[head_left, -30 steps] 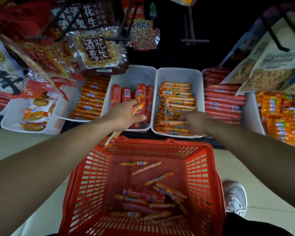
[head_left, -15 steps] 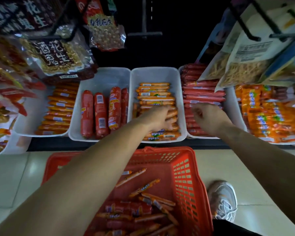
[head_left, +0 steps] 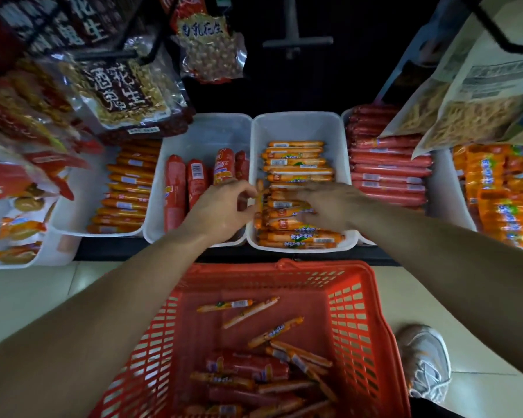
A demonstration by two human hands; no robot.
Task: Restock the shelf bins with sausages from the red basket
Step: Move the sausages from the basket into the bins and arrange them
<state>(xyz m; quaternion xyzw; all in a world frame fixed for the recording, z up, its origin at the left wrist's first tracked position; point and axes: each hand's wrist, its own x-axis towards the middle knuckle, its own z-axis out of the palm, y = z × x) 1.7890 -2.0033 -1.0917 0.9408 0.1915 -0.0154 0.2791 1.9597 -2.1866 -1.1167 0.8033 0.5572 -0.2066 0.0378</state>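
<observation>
Closest to the camera, on the floor (head_left: 27,297), sits the red basket (head_left: 357,300), with a loose heap of sausages (head_left: 274,330) in its bottom (thin orange ones over a few thicker red ones). A shoe (head_left: 427,357) stands just beside its right wall.

Beyond the basket's far rim, both forearms reach to the shelf bins. The left hand (head_left: 221,209) hangs at the left wall of the middle bin (head_left: 296,125). Its fingers curl in toward the thumb, with their tips at a thin stick (head_left: 259,194) that lies lengthwise along that wall. Motion blur hides whether it is pinched or merely touched. The right hand (head_left: 329,206) is spread palm down, fingers nearly straight, resting on the orange stack (head_left: 299,161) in the same bin.

Half a second ago the right hand was over the red packs (head_left: 387,164) in the next bin to the right, and the left hand lay farther in over the stack. A second ago the left hand gripped a thin stick above the fat sausages (head_left: 175,194), one bin to the left.

Farther back, peanut bags (head_left: 124,92) hang above the bins.
</observation>
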